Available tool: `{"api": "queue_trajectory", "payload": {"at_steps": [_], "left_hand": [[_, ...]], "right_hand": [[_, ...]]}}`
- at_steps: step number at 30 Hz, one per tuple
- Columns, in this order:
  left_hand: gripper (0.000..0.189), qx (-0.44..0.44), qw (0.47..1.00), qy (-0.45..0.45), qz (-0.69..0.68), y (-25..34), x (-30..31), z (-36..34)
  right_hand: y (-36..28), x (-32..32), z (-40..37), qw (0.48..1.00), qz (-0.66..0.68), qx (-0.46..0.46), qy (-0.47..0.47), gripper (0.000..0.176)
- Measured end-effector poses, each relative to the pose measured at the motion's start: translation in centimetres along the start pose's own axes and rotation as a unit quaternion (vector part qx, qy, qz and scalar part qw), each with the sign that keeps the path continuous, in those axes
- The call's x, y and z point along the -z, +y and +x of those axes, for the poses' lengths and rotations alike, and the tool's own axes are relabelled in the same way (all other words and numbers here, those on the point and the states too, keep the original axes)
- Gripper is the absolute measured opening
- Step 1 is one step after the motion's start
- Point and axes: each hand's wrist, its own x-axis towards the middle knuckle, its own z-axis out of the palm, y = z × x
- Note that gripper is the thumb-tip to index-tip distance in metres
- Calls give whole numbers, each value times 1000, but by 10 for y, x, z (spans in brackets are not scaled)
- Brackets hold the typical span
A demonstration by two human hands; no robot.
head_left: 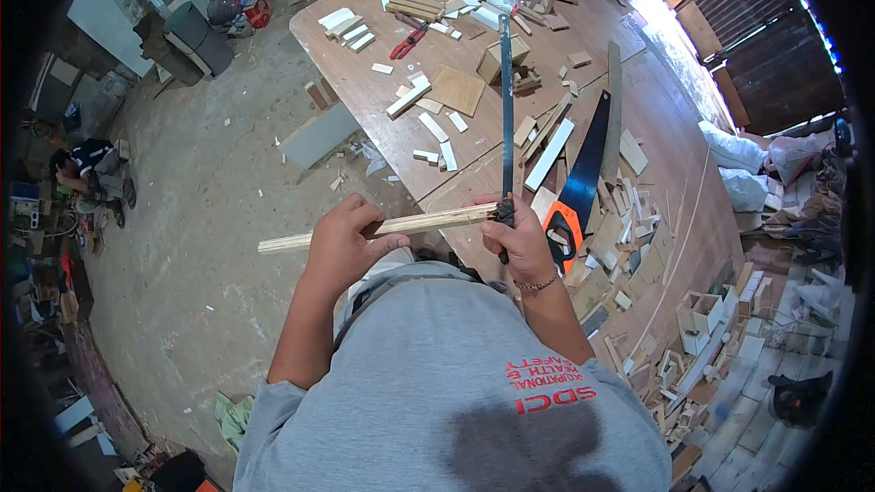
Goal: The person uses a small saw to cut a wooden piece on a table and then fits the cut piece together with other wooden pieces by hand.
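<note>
My left hand (342,241) is closed on a long, thin wooden strip (424,221), thumb along the near side. The strip lies crosswise in front of my body, its left end sticking out past the hand. A narrow hacksaw blade (507,100) with a dark wrapped grip points straight away from me; my right hand (518,241) is closed around that grip. The strip's right end meets the grip at my right fingers. Just right of this hand, a handsaw (583,169) with an orange and black handle lies on the wooden table (355,64).
Wood offcuts and white strips litter the table, with red-handled pliers (408,40) and a square wooden piece (456,90) among them. A grey board (319,137) leans below the table edge. At far left a person (96,173) sits low. White sacks (734,150) stand right.
</note>
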Motion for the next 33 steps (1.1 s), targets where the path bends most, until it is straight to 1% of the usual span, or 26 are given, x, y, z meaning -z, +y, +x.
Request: {"api": "queue_trajectory", "payload": {"at_steps": [4, 8, 11, 13, 17, 19, 20, 22, 23, 25, 26, 27, 28, 29, 31, 32, 33], "left_hand": [[41, -16, 1000, 23, 11, -5, -2, -1], [39, -13, 999, 29, 23, -3, -1, -2], [37, -17, 999, 41, 18, -3, -2, -3], [35, -46, 997, 68, 12, -5, -4, -4], [34, -66, 994, 82, 25, -10, -7, -5], [34, -42, 996, 78, 2, -11, -8, -6], [34, -40, 996, 77, 0, -12, -8, -7], [32, -79, 991, 102, 23, -13, -7, -9], [32, -78, 991, 102, 22, -14, -6, -10], [31, -76, 991, 105, 33, -15, -5, -11], [31, -75, 991, 106, 32, -17, -6, -11], [31, -27, 996, 84, 27, -20, -9, -9], [32, 20, 998, 64, 21, -25, -13, -7], [32, 21, 997, 66, 20, -35, -20, -3], [37, 106, 994, -3, 36, -68, -42, 8], [37, 111, 993, -2, 33, -86, -56, 11], [39, 122, 991, -41, 33, -106, -71, 15]], "right_hand": [[0, -3, -1, 1000, -5, 3, -2, 32], [-2, -5, -1, 1000, -8, 3, 2, 31], [-2, -5, -1, 1000, -15, -4, -13, 29], [-2, -7, -2, 999, -32, -3, -4, 28], [-2, -7, -3, 997, -73, -15, -9, 29], [-2, -14, -3, 988, -137, 72, -8, 31], [0, -13, -3, 988, -138, 69, -8, 31], [5, -11, -2, 984, -170, 56, -13, 34], [7, -12, -1, 984, -171, 54, -13, 34], [12, -14, 1, 977, -189, 97, 0, 36], [14, -14, 2, 977, -190, 97, 0, 36], [15, -12, 3, 945, -291, 144, 42, 38], [16, -11, 5, 898, -388, 191, 83, 40], [17, -9, 7, 897, -390, 192, 81, 40], [23, -6, 9, 889, -414, 168, 102, 39], [27, -2, 11, 889, -416, 165, 98, 39], [33, 2, 13, 891, -427, 135, 72, 37]]}}
